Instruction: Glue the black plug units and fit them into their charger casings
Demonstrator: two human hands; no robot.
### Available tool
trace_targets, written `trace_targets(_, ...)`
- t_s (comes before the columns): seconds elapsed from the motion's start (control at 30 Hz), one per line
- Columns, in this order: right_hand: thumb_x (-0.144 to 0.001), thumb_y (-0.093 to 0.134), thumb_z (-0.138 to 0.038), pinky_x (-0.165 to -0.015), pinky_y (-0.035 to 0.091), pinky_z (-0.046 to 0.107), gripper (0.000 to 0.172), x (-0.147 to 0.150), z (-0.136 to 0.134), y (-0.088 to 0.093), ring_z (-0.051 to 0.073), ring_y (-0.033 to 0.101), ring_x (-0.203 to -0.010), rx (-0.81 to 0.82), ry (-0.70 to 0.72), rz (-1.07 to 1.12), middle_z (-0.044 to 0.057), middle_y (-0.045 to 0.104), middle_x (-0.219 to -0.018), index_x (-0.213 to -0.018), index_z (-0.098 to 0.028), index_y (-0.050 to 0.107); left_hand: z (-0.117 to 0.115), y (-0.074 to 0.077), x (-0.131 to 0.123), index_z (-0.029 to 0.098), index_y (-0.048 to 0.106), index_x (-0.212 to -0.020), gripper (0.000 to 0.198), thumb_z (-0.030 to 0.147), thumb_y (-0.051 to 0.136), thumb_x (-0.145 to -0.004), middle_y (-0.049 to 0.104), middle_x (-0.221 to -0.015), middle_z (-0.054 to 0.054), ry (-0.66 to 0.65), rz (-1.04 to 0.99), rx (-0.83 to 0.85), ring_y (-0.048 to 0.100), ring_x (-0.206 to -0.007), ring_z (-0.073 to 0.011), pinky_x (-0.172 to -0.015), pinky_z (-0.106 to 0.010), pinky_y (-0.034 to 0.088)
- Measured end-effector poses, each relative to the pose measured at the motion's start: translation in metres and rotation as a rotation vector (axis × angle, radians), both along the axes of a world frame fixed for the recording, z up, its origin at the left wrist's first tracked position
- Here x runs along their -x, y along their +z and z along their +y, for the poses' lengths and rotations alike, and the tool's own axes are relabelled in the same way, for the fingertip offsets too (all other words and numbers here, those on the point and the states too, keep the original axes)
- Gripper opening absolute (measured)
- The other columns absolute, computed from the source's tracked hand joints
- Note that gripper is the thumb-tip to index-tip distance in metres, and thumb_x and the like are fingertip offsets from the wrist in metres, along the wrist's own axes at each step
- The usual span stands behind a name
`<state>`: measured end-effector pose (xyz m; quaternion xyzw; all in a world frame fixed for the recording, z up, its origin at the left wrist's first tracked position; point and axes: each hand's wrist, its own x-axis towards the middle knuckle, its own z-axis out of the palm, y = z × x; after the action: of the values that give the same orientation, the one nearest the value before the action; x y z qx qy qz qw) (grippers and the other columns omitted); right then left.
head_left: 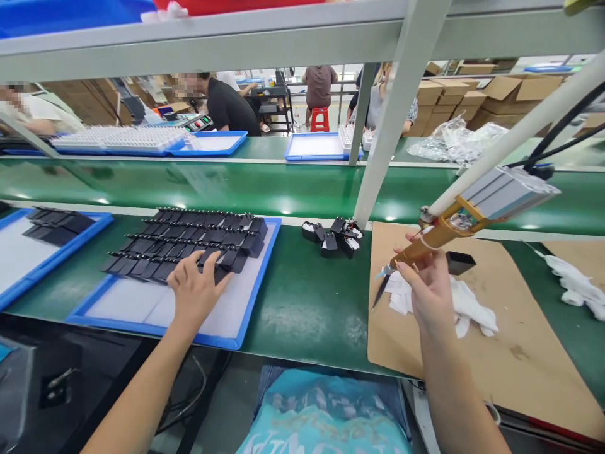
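Observation:
My left hand (196,290) reaches onto a blue-rimmed tray (255,296) and closes its fingers around a black plastic part (218,270) in the nearest row of several rows of such parts (189,243). My right hand (425,287) grips a gold-coloured hanging tool (425,247) with a dark pointed tip, held over a brown cardboard sheet (510,328). A white rag (466,306) lies on the cardboard under that hand. A single black part (460,261) sits just behind the tool.
A small pile of black parts (336,237) lies on the green bench by a grey post (392,126). A second blue tray (28,252) sits at the far left. A green conveyor (236,186) runs behind, with other people at work beyond it.

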<state>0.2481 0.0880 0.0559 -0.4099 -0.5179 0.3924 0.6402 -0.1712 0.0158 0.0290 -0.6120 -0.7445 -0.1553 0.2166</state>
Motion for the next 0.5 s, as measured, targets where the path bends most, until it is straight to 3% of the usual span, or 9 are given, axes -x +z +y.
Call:
trace_targets(0.13,-0.077,0.071,-0.028,-0.086,0.056,0.039,0.050,0.002,-0.001,-0.001,0.020,0.064,-0.102,-0.018,0.006,-0.018,0.003,0.052,-0.139,-0.123,-0.037,0.052,0.044,0.018,-0.042,0.016,0.046,-0.133,0.052,0.040,0.058,-0.089,0.051,-0.134,-0.018,-0.320,-0.167,0.001,0.044,-0.126,-0.0322,-0.107,-0.049,0.034)
trace_targets(0.2,-0.078,0.071,-0.028,-0.086,0.056,0.038,0.050,0.003,-0.003,-0.001,0.020,0.064,-0.102,-0.019,0.012,-0.015,0.003,0.052,-0.138,-0.123,-0.037,0.051,0.084,0.020,-0.069,0.016,0.044,-0.136,0.050,0.031,0.056,-0.089,0.050,-0.139,-0.015,-0.509,-0.235,0.108,0.042,-0.131,-0.0281,-0.111,-0.044,0.033)
trace_targets(0.27,-0.079,0.070,-0.029,-0.086,0.056,0.038,0.050,0.004,-0.006,-0.001,0.020,0.063,-0.104,-0.013,0.023,-0.026,0.003,0.051,-0.139,-0.124,-0.037,0.050,0.127,0.018,-0.092,0.018,0.037,-0.143,0.063,0.025,0.059,-0.084,0.042,-0.149,-0.013,-0.640,-0.317,0.270,0.036,-0.139,-0.0273,-0.114,-0.043,0.031)
trace_targets(0.33,-0.080,0.069,-0.030,-0.086,0.057,0.039,0.050,0.004,-0.009,0.000,0.021,0.063,-0.105,-0.007,0.028,-0.040,0.004,0.051,-0.139,-0.125,-0.037,0.049,0.166,0.013,-0.108,0.021,0.036,-0.145,0.072,0.023,0.063,-0.079,0.043,-0.151,-0.010,-0.682,-0.407,0.415,0.040,-0.138,-0.0262,-0.112,-0.041,0.036)
trace_targets(0.4,-0.080,0.069,-0.030,-0.087,0.057,0.040,0.050,0.003,-0.012,0.001,0.021,0.064,-0.103,-0.006,0.020,-0.045,0.004,0.051,-0.139,-0.125,-0.037,0.050,0.190,0.009,-0.116,0.021,0.048,-0.137,0.062,0.021,0.064,-0.077,0.056,-0.139,-0.009,-0.675,-0.436,0.463,0.054,-0.126,-0.0256,-0.104,-0.038,0.044)
trace_targets(0.5,-0.079,0.069,-0.030,-0.088,0.056,0.040,0.049,0.000,-0.016,0.002,0.020,0.064,-0.102,0.004,0.007,-0.055,0.004,0.052,-0.139,-0.124,-0.037,0.050,0.188,0.009,-0.116,0.019,0.064,-0.114,0.038,0.021,0.064,-0.076,0.069,-0.115,-0.009,-0.624,-0.440,0.439,0.065,-0.105,-0.0261,-0.093,-0.038,0.050)
